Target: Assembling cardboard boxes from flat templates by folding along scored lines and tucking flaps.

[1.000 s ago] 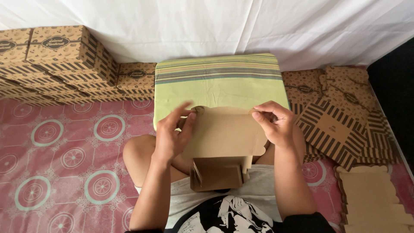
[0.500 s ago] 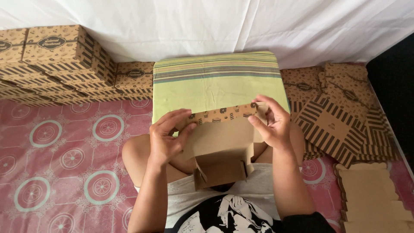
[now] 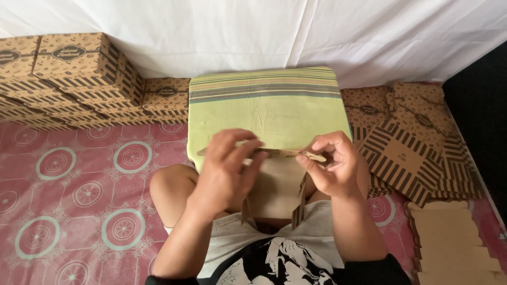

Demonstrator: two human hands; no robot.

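Here the cardboard box (image 3: 277, 184), a half-folded blank of plain brown board, sits in the person's lap just in front of a green striped cushion (image 3: 266, 108), low enough for the head camera to look into it. The left hand (image 3: 228, 170) closes its grip on the left end of the top flap, fingers curled over the edge and thumb beneath, so the panel is clamped flat and level. The right hand (image 3: 331, 164) pinches the right end of the same flap between thumb and fingertips, a tight grip on the thin edge. Holding both ends keeps the flap straight along its crease while the side walls hang down between the knees. The board appears stiff and matte, with die-cut tabs showing as narrow slots at the lower corners. The cushion is soft cloth, pale green with darker bands near its far edge. Finished boxes (image 3: 79, 63), printed with brown stripes and an oval label, stand stacked against the white cloth backdrop (image 3: 264, 31) on the left, clear of the working area. Flat printed blanks (image 3: 406, 153) lie fanned on the right, within reach of the right hand, and plain brown blanks (image 3: 449, 243) are piled nearer. A red patterned mat (image 3: 74, 195) with round motifs covers the floor.
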